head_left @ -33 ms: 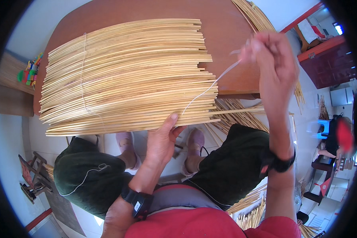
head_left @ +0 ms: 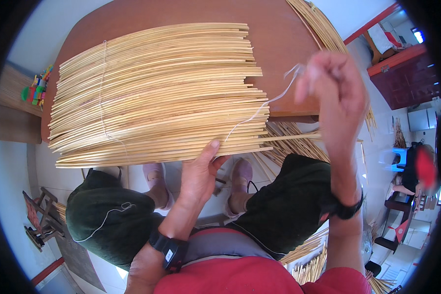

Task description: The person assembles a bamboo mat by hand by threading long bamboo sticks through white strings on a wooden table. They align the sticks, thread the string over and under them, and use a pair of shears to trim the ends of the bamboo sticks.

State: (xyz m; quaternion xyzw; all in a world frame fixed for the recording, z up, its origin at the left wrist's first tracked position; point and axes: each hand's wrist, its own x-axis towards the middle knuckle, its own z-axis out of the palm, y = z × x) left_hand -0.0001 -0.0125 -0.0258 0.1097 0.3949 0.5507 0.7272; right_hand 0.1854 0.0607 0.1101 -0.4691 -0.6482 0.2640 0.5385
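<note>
A mat of thin straw-coloured stalks (head_left: 171, 93) lies on the brown table, its near edge overhanging toward my lap. My left hand (head_left: 199, 176) grips that near edge, thumb on top and fingers underneath. A white string (head_left: 250, 119) rises from the stalks near the thumb, slack and curling at its upper end beside my right hand (head_left: 335, 81). That hand is raised at the right, blurred, with fingers bent; whether they still pinch the string does not show. Another string (head_left: 101, 93) crosses the mat's left part. One longer stalk (head_left: 294, 137) sticks out to the right.
The brown table (head_left: 289, 49) has a bundle of stalks (head_left: 323, 29) at its far right. More stalks (head_left: 284, 147) lie below the table edge, beside my knee. A loose string (head_left: 103, 223) rests on my left trouser leg. A wooden stool (head_left: 44, 218) stands at left; another person (head_left: 419, 166) is at far right.
My right hand has shifted slightly down, and the string beside it has gone slacker, its free end curling near the fingers. My left hand and the mat stay put.
</note>
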